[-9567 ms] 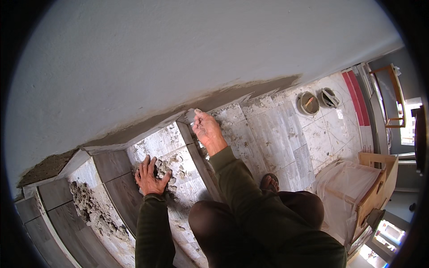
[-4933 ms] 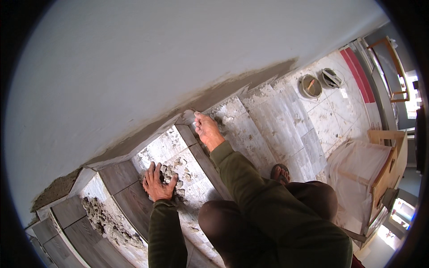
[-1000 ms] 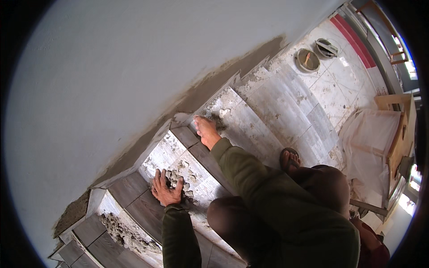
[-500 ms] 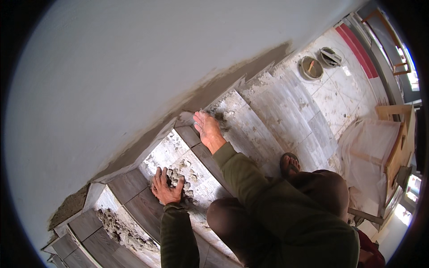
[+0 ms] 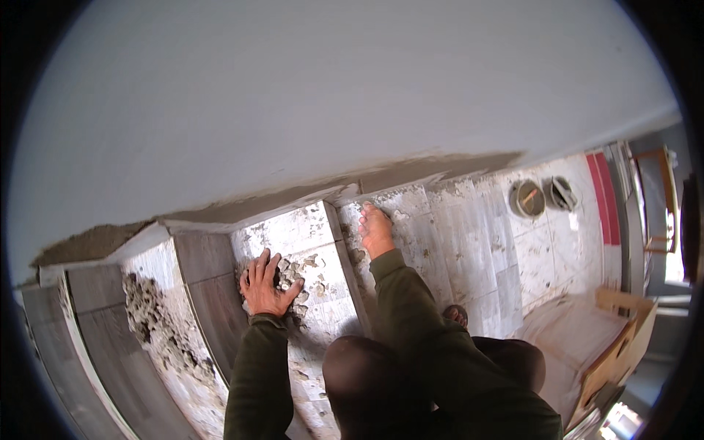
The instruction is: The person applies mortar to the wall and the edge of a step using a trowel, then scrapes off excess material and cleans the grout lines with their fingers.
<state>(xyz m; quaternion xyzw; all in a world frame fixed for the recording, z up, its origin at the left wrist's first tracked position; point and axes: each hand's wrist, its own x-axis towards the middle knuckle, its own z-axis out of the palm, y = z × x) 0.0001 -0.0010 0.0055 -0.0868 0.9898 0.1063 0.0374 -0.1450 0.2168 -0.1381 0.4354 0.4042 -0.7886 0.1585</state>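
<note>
My left hand [image 5: 265, 286] rests palm down with fingers spread on a whitish, mortar-stained stair tread [image 5: 290, 231], against the dark wood-look riser [image 5: 209, 275]. Grey crumbly mortar lumps [image 5: 299, 312] lie beside its thumb and fingers. Lower down the stairs, my right hand [image 5: 375, 231] reaches toward the foot of the wall, just past the edge of the tread. Its fingers are curled in, and whatever they may hold is hidden. Grey residue marks the wood-look tile [image 5: 411, 246] beside it.
A pale wall [image 5: 352, 88] with a raw mortar band [image 5: 433, 167] runs along the stairs. More mortar [image 5: 158, 312] covers a higher step. Two buckets, one round [image 5: 515, 210] and one with tools [image 5: 555, 196], stand on the floor below. Plastic sheeting [image 5: 561, 334] drapes wooden furniture [image 5: 634, 337].
The view has turned, so the wall now runs more level across it. My right hand's fingers have gone from extended to curled near the wall. My left hand stays on the tread.
</note>
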